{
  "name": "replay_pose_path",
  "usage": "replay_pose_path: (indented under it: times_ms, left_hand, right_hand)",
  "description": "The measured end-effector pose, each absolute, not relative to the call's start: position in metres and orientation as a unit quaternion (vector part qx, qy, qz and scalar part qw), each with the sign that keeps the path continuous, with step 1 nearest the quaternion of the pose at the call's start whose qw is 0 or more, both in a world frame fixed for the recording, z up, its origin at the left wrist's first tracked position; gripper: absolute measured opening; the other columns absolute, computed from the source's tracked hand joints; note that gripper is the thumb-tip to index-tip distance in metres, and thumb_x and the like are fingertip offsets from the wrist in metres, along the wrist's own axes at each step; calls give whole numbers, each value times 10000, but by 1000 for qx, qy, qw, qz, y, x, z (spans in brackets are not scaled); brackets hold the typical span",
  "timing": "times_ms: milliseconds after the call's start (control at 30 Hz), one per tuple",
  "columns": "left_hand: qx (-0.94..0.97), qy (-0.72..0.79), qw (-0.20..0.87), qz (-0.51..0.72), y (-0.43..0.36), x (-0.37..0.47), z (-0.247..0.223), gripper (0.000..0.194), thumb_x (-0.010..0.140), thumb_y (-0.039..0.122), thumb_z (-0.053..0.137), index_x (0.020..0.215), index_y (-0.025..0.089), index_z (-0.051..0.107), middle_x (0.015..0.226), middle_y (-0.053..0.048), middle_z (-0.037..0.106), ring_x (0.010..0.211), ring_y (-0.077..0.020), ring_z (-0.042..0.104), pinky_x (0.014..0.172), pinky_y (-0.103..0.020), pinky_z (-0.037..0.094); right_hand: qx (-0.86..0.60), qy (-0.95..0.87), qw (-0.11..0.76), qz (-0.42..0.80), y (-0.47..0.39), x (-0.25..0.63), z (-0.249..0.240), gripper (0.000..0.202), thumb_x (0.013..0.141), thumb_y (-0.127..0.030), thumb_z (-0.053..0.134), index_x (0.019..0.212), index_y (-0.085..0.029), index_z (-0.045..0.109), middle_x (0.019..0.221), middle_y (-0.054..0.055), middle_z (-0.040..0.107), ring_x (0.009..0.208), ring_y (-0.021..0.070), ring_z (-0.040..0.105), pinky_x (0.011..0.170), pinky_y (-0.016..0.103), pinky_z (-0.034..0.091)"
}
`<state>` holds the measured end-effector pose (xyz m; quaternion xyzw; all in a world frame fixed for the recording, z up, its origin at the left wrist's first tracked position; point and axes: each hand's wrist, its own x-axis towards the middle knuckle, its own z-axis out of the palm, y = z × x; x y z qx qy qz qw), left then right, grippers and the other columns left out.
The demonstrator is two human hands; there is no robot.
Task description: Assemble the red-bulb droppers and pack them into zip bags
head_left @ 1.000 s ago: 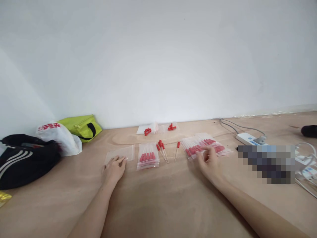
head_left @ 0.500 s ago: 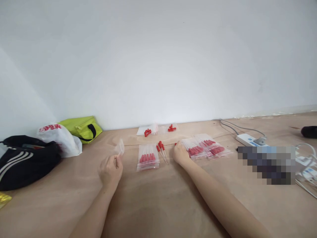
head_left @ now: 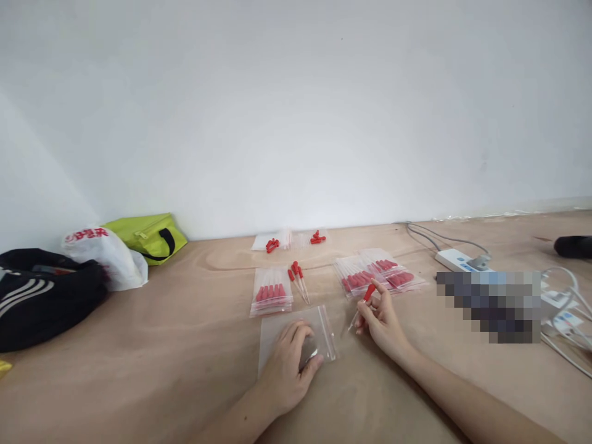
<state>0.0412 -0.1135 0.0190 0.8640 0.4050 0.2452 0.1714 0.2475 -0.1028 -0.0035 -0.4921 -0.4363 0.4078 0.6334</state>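
A clear zip bag (head_left: 326, 333) lies flat on the table, its zip edge to the right. My left hand (head_left: 291, 364) rests on the bag, thumb and fingers apart. Between the thumb and fingers of my right hand (head_left: 382, 320) is a glass dropper (head_left: 369, 292) with a red bulb, its thin tip slanting down to the left. Several loose red-bulbed droppers (head_left: 298, 277) lie beyond the bag. Left of them sits a filled zip bag (head_left: 272, 293) of droppers. More filled bags (head_left: 363, 277) overlap just beyond my right hand.
Near the wall, small red bulbs (head_left: 272, 245) lie on clear bags. A power strip (head_left: 456, 259) with cables stands at the right, beside a pixelated dark object (head_left: 490, 308). At the left are a black bag (head_left: 50, 302), a white plastic bag (head_left: 115, 262) and a lime-green bag (head_left: 152, 234).
My left hand has brought the clear bag right and nearer, and laid it flat. My right hand has come back from beside the filled bags with a dropper in its fingers.
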Motion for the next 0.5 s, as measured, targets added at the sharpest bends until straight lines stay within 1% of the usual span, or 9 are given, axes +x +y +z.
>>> replay_pose_path:
  times_ms: [100,200,333,500]
  left_hand:
    - [882,389,172,202,-110,36,19,331,788,258,511,1113,210,483,1227,-97,494,1149,-267,424,944,-460,369]
    - [893,378,164,183,-108,35,18,396,819,286,480,1209,227,443,1280,-89,460,1187,-268,391,979,-486,328]
    - [893,376,159,191,-109,38,17,415,813,282,483,1221,215,442,1268,-86,477,1188,-263,394,988,-478,328]
    - [889,385,164,185,-109,41,19,403,800,276,497,1191,185,462,1257,-103,484,1182,-269,398,981,-477,336]
  right_hand:
    - [-482,-432,643,409,-102,243,-5,718,690,-451,589,1239,-267,166,670,-81,446,462,90,523,398,225,471]
    - [-478,-431,644,414,-99,238,-5,692,684,-463,595,1206,-261,189,672,-81,433,481,94,536,418,235,485]
    - [-484,-427,645,410,-98,233,-5,662,669,-483,601,1154,-258,211,696,-77,440,491,94,545,429,240,491]
    - [-471,-431,641,427,-98,232,-5,625,678,-504,594,1108,-245,220,658,-76,487,516,112,566,471,254,501]
